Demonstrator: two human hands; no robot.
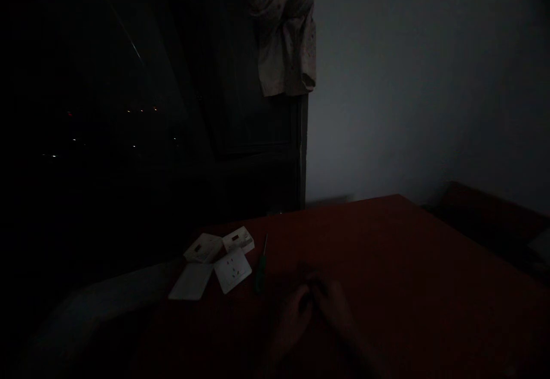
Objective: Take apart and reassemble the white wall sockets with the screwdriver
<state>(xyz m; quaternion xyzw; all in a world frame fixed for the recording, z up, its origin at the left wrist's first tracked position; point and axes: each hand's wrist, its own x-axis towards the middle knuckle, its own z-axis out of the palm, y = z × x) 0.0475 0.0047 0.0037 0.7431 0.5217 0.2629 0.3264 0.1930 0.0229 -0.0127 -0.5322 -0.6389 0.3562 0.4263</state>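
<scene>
The scene is very dim. My left hand (pixel 295 311) and my right hand (pixel 334 303) meet above the red-brown table (pixel 387 253), fingers curled and drawn close together. Anything between the fingertips is lost in the dark. Left of my hands lies a screwdriver (pixel 260 273) with a green handle, its thin shaft pointing away from me. Beyond it are a white socket plate (pixel 232 270) with several slots and a plain white plate (pixel 191 281). Two pale box-shaped pieces (pixel 204 247), each with a small dark opening, rest behind these plates.
A dark window (pixel 129 195) with small lights fills the left side. Patterned curtain cloth (pixel 286 52) hangs beside the pale wall (pixel 408 81). The table's far right corner (pixel 399 196) reaches close to that wall, and dark furniture (pixel 485 207) stands at the right.
</scene>
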